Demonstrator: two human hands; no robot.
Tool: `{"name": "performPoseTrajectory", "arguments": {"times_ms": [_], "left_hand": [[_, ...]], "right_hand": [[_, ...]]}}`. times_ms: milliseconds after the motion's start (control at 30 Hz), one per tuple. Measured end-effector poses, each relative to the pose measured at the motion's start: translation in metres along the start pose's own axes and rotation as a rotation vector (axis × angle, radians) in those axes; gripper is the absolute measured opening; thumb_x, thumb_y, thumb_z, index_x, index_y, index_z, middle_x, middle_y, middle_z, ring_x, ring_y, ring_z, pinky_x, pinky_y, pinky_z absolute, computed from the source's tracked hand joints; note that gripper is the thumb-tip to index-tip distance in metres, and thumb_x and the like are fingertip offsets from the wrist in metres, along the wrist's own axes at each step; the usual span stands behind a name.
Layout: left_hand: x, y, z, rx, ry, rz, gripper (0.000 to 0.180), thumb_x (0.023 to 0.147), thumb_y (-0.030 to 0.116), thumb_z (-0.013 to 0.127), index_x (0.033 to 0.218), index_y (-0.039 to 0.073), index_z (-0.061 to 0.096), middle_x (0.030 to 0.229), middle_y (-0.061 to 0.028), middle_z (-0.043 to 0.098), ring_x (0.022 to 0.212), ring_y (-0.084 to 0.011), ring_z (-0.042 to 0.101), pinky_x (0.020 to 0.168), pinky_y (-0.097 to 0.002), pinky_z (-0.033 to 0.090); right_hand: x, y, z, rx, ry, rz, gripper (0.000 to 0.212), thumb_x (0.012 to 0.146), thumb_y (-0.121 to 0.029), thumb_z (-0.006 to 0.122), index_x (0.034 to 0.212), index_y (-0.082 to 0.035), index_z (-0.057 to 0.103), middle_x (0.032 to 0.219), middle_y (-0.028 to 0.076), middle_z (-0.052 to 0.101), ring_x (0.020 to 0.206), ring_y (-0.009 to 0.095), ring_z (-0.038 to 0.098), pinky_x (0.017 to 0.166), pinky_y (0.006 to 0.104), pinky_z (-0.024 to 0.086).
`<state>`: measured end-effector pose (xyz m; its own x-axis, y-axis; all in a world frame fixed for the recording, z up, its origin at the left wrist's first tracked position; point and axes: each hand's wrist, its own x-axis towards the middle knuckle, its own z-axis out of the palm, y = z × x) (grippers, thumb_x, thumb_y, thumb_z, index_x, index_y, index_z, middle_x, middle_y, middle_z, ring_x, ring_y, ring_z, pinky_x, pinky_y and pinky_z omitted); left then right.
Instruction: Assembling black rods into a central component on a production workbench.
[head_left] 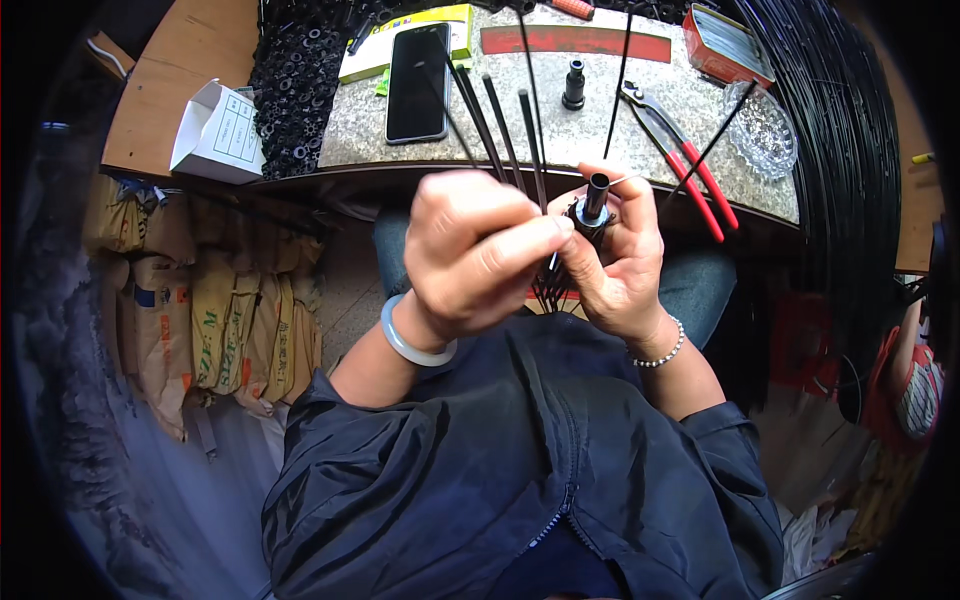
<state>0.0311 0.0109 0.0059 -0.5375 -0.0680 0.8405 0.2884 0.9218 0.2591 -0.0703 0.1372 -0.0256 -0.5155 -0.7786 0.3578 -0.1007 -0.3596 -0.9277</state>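
My right hand grips a small black hub with a short tube standing up from it. Several thin black rods fan up and outward from that hub toward the table. My left hand pinches one of these rods close to the hub, thumb pressed against the right hand's fingers. Both hands are held above my lap, just in front of the table edge. A pale bangle sits on the left wrist and a bead bracelet on the right.
On the stone table top lie a black phone, red-handled pliers, a small black tube part, a glass dish and a red tin. A heap of black parts and a white box sit left. Sacks stand below.
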Motion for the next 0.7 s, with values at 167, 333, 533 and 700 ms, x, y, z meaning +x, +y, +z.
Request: {"name": "performPoseTrajectory", "arguments": {"times_ms": [167, 333, 533, 700], "left_hand": [[0.011, -0.010, -0.008, -0.122, -0.159, -0.120, 0.027, 0.066, 0.016, 0.078, 0.093, 0.014, 0.073, 0.098, -0.0043, 0.041, 0.089, -0.0181, 0.043, 0.079, -0.0284, 0.038], [0.003, -0.025, 0.006, -0.524, -0.090, -0.199, 0.038, 0.072, 0.016, 0.077, 0.106, 0.008, 0.062, 0.124, -0.0164, 0.039, 0.112, -0.0318, 0.052, 0.089, -0.0386, 0.047], [-0.008, -0.022, 0.024, -0.918, 0.042, -0.306, 0.084, 0.071, 0.011, 0.078, 0.133, 0.018, 0.022, 0.126, -0.0217, 0.038, 0.103, -0.0284, 0.057, 0.084, -0.0385, 0.052], [0.002, -0.023, 0.020, -1.342, -0.094, -0.690, 0.094, 0.070, 0.002, 0.077, 0.139, 0.009, 0.013, 0.112, -0.0155, 0.054, 0.097, -0.0205, 0.059, 0.085, -0.0300, 0.049]], "right_hand": [[0.001, 0.002, 0.000, 0.245, 0.046, 0.029, 0.060, 0.085, -0.002, 0.063, 0.131, 0.002, 0.025, 0.100, 0.010, 0.060, 0.093, 0.012, 0.057, 0.085, 0.0244, 0.043], [0.002, 0.000, 0.000, 0.297, -0.010, 0.100, 0.068, 0.085, -0.003, 0.063, 0.136, 0.001, 0.019, 0.102, 0.009, 0.059, 0.092, 0.010, 0.056, 0.084, 0.0236, 0.043], [0.000, 0.001, -0.005, 0.276, -0.040, 0.097, 0.059, 0.085, -0.009, 0.064, 0.129, 0.000, 0.025, 0.096, 0.009, 0.057, 0.087, 0.012, 0.056, 0.082, 0.0251, 0.045], [0.003, -0.001, -0.015, 0.336, -0.123, 0.219, 0.045, 0.085, -0.014, 0.065, 0.118, -0.001, 0.036, 0.097, 0.009, 0.056, 0.088, 0.012, 0.055, 0.082, 0.0252, 0.044]]}}
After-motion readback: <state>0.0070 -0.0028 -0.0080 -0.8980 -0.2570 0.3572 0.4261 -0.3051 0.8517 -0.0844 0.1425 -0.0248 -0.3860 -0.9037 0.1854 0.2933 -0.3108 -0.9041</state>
